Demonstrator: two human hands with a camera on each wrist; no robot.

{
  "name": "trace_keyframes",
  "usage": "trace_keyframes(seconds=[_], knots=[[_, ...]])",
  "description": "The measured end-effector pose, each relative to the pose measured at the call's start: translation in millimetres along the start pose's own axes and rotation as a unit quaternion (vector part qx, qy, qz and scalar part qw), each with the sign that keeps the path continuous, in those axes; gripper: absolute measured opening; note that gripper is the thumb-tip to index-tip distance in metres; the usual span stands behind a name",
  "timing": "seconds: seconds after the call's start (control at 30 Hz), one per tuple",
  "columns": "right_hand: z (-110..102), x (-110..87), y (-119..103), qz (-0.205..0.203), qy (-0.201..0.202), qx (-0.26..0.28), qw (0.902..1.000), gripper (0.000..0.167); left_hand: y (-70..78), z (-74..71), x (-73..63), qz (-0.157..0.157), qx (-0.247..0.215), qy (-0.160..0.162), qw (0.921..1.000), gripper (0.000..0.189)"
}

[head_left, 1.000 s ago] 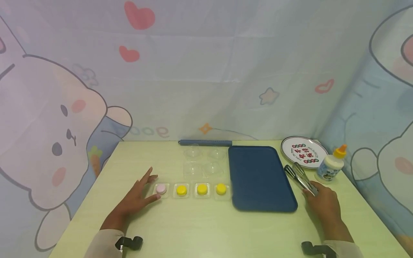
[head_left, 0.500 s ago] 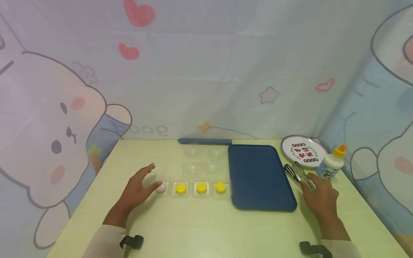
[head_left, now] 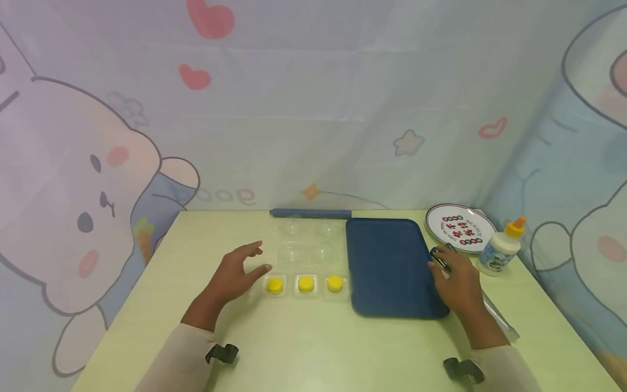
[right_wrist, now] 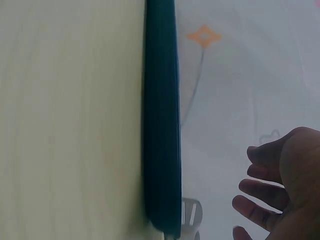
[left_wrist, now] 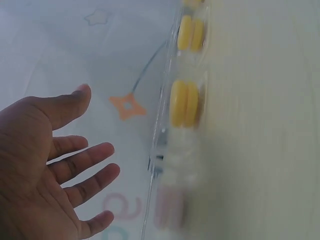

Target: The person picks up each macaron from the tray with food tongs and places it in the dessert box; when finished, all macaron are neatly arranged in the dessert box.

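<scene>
My left hand (head_left: 235, 276) hovers above the left end of a row of macarons with its fingers spread, holding nothing. Yellow macarons (head_left: 275, 286) sit in small clear plastic trays. The pink macaron (left_wrist: 169, 207) is hidden behind that hand in the head view but shows, blurred, in the left wrist view. Over the right edge of the dark blue tray (head_left: 397, 267), my right hand (head_left: 458, 280) hangs with loosely bent fingers and nothing between them. Beneath it lie metal tongs (head_left: 498, 318), partly covered by the hand; a slotted end (right_wrist: 191, 215) shows in the right wrist view.
Behind the macarons lie clear domed covers (head_left: 292, 253). A blue-grey stick (head_left: 311, 213) lies along the back edge. At the back right are a white printed plate (head_left: 460, 228) and a white bottle (head_left: 499, 253) with an orange tip. A cartoon cloth (head_left: 313, 109) hangs behind the table.
My left hand has moved right, over the pink macaron. My right hand has shifted left and forward from the tongs toward the blue tray, and the tongs' rear end now shows behind it.
</scene>
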State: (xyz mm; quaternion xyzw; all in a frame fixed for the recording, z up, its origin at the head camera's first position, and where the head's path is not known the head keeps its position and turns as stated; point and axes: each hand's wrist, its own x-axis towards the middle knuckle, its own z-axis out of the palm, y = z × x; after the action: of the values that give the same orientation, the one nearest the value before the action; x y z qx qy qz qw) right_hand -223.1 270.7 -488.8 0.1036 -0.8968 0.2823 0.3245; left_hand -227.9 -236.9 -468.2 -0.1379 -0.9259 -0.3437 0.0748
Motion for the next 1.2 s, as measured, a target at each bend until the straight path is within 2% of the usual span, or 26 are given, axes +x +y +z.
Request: trace_keyframes(seconds=[0.23,0.43,0.67,0.97,1.2], knots=[[20,12.6,-19,-0.018,-0.038,0.015,0.999,0.028,12.7,12.4,10.2,-0.001,0.004,-0.01,0.9999,0.062],[38,23.2,-32,-0.022,-0.08,0.042,0.9956,0.03,16.1,19.9,19.4,0.004,-0.002,-0.016,0.9999,0.06],[58,34.4,-38,-0.01,-0.129,0.069,0.9892,0.031,23.2,34.1,35.1,0.011,-0.006,-0.011,0.9999,0.055],[76,45.4,-58,0.021,-0.164,0.113,0.9797,0.032,33.8,37.5,45.5,0.022,0.011,-0.01,0.9996,0.049],[88,47.5,-68,0.029,-0.18,0.123,0.9755,0.032,42.4,48.4,53.7,0.004,0.014,-0.026,0.9995,0.055]])
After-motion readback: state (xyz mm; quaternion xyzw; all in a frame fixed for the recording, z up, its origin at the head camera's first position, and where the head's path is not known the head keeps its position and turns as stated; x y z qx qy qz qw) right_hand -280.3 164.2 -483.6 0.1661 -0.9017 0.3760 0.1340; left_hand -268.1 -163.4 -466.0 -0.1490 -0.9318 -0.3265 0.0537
